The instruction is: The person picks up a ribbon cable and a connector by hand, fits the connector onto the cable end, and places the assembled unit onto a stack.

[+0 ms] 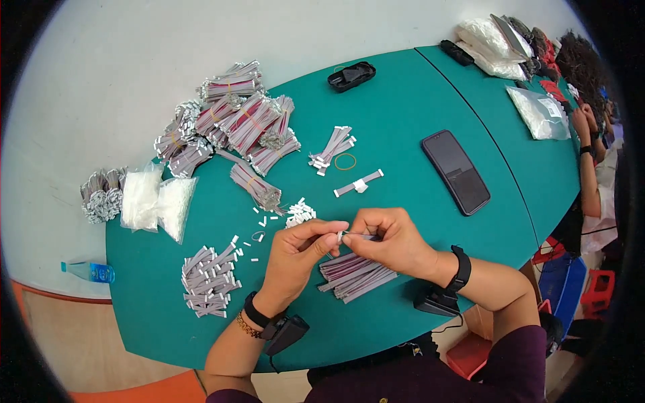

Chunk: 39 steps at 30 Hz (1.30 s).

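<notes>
My left hand [293,254] is closed, pinching a small white connector [340,236] between thumb and forefinger. Meeting it from the right, my right hand [395,243] grips a grey ribbon cable [361,236] close to its end. Fingertips partly hide where connector and cable come together. Just below both hands lies a stack of grey and purplish ribbon cables [357,275]. Loose white connectors [300,212] are heaped beyond my left hand. Farther left is a pile of short cables with white ends [209,282].
Bundled cables [248,124] crowd the far left, by bags of white pieces [176,205]. Ahead lie loose cables [331,149], a rubber band [345,161] and a black case [351,76]. A phone [456,172] rests at right on the green table [403,101]. Another person's arm [589,181] shows far right.
</notes>
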Each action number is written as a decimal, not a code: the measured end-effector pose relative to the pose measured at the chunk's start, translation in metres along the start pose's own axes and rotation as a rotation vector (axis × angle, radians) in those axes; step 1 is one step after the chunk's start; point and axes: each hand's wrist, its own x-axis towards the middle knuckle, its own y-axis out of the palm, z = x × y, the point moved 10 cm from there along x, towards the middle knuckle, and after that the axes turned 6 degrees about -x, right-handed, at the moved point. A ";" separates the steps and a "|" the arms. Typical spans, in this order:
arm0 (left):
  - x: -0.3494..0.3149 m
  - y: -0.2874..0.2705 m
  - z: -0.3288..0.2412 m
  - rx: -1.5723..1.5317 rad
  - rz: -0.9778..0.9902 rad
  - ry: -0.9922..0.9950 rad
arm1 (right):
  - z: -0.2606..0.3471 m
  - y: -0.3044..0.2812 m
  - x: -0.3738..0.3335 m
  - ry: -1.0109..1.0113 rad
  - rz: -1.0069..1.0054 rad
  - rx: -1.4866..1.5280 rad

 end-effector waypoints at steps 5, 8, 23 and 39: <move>0.001 0.002 -0.003 0.070 0.010 0.067 | -0.002 -0.001 -0.001 0.017 0.009 -0.014; 0.001 0.002 -0.005 0.106 0.006 0.078 | -0.002 -0.001 0.000 0.021 0.007 -0.028; -0.001 0.001 0.003 -0.004 -0.016 -0.017 | -0.006 0.005 0.000 0.086 0.060 0.124; -0.001 0.001 0.000 0.092 -0.006 -0.038 | -0.008 0.005 0.001 0.104 0.105 0.075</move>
